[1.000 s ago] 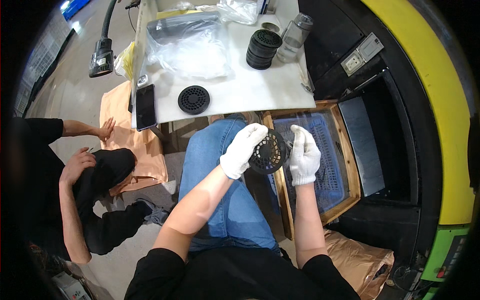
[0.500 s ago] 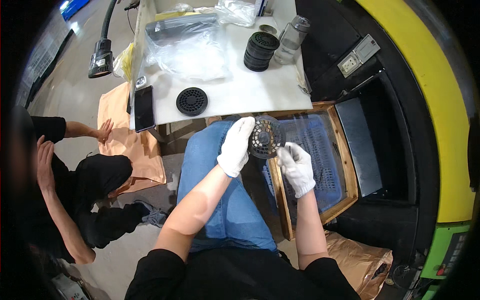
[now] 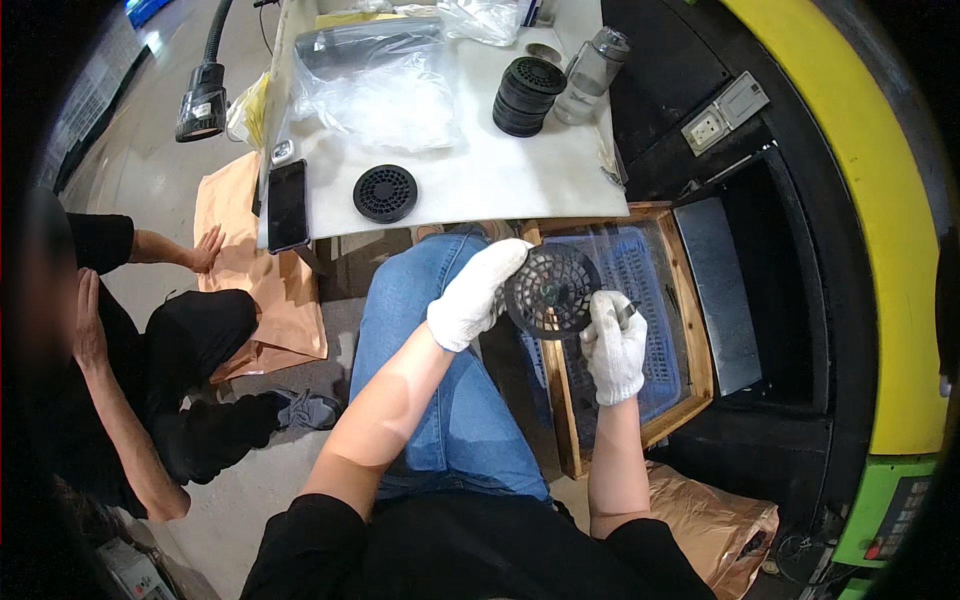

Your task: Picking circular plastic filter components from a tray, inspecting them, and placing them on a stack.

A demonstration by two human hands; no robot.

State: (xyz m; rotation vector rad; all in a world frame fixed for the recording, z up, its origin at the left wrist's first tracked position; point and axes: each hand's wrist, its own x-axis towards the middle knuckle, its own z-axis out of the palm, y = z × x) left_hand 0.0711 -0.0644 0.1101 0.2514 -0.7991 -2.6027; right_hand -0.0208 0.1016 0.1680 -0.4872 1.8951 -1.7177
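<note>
My left hand (image 3: 474, 296), in a white glove, grips the left rim of a round black slotted plastic grate (image 3: 535, 312), held tilted above my knees and the wooden frame. My right hand (image 3: 615, 352), also gloved, is closed at the grate's right edge. A small thin dark piece (image 3: 627, 314) sticks out of its fingers; its kind is hidden. Another such grate (image 3: 385, 194) lies flat near the table's front edge. Farther back on the right stands a stack of black grates (image 3: 522, 104).
On the white table (image 3: 470, 185) are a phone (image 3: 288, 205), plastic bags (image 3: 390, 100) and a clear bottle (image 3: 592, 76). A wooden frame (image 3: 704, 345) surrounds a blue basket (image 3: 660, 385) below right. A lamp (image 3: 203, 102) hangs left, where another person (image 3: 190, 345) sits near copper-coloured wrapping (image 3: 285, 310).
The grate has shifted slightly right and down and turned to a different tilt. My right hand has moved a little right, and my left hand follows the grate.
</note>
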